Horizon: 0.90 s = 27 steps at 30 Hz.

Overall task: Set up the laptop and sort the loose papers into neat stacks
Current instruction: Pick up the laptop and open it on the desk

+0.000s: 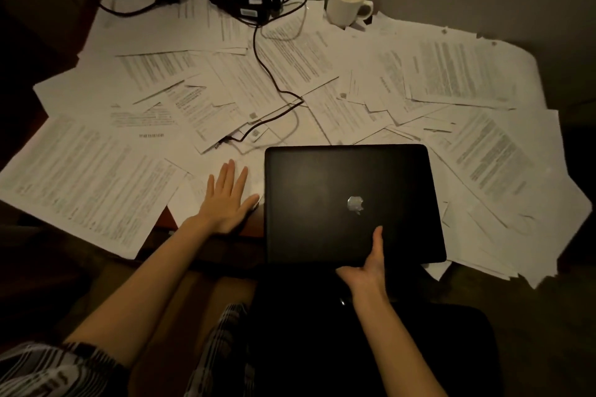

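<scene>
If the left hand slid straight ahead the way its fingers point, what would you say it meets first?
Probably the charger cable's loose plug end, lying on the papers just beyond the left hand, though depth is hard to judge.

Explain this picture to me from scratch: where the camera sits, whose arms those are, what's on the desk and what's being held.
There is no machine here. A person wears one wide-angle camera on the head, so you look forward and down along their own bare arms. The desk is almost buried under loose papers. At the back stand a white mug and a black charger, whose cable trails forward over the sheets. A closed black laptop lies on the papers at the near edge. The right hand grips the laptop's near edge, thumb on the lid. The left hand lies flat, fingers spread, on the papers beside the laptop.
</scene>
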Available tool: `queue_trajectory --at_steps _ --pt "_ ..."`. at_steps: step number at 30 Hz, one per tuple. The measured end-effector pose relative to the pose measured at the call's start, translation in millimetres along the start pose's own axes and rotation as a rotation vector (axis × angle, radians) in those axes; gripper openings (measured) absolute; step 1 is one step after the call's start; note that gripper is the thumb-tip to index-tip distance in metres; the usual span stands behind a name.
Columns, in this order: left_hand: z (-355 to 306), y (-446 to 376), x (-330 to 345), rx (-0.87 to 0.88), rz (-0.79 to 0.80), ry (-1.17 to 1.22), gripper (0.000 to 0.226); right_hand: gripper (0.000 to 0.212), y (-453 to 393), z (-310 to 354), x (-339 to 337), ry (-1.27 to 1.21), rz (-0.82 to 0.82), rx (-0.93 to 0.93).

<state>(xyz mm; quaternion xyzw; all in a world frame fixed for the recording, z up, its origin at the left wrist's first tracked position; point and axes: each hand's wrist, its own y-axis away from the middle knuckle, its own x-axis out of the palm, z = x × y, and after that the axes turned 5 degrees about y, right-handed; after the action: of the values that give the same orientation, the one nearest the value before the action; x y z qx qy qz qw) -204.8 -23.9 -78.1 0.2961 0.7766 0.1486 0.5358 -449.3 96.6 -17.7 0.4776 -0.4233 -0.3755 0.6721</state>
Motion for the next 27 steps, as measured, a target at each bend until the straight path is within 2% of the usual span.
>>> queue_trajectory --at_steps 3,5,8,12,15,19,22,25,27 --pt "3.8 -8.5 9.1 0.025 -0.053 -0.12 0.113 0.043 -2.1 9.4 -2.1 -0.073 -0.038 -0.074" --pt "6.5 -13.1 12.1 0.048 -0.094 -0.18 0.118 0.053 -8.3 15.0 -3.9 -0.084 -0.041 -0.12" --pt "8.6 -18.1 13.3 0.085 -0.128 -0.217 0.114 0.076 -13.4 22.9 -1.6 -0.082 -0.134 -0.152" --pt "7.4 -29.2 8.0 0.089 -0.176 -0.214 0.106 0.063 -8.7 35.4 2.5 0.027 -0.262 -0.265" --pt "5.5 -42.2 -3.2 0.069 -0.165 -0.205 0.098 0.069 -14.0 39.5 -1.4 0.004 -0.234 -0.254" --pt "-3.3 -61.1 -31.1 -0.083 -0.14 -0.115 0.073 0.075 -9.7 41.3 -3.7 -0.049 -0.193 -0.26" --pt "-16.4 -68.0 -49.3 -0.171 -0.013 -0.133 0.074 0.076 -8.4 42.5 -13.4 -0.098 -0.098 -0.239" --pt "-40.9 -57.6 -52.3 -0.218 0.027 -0.217 0.087 0.075 -1.5 46.8 -23.1 -0.11 -0.132 -0.225" --pt "-71.0 -45.3 -47.2 -0.243 0.037 -0.376 0.082 0.069 3.1 51.0 -30.5 -0.118 -0.162 -0.22"
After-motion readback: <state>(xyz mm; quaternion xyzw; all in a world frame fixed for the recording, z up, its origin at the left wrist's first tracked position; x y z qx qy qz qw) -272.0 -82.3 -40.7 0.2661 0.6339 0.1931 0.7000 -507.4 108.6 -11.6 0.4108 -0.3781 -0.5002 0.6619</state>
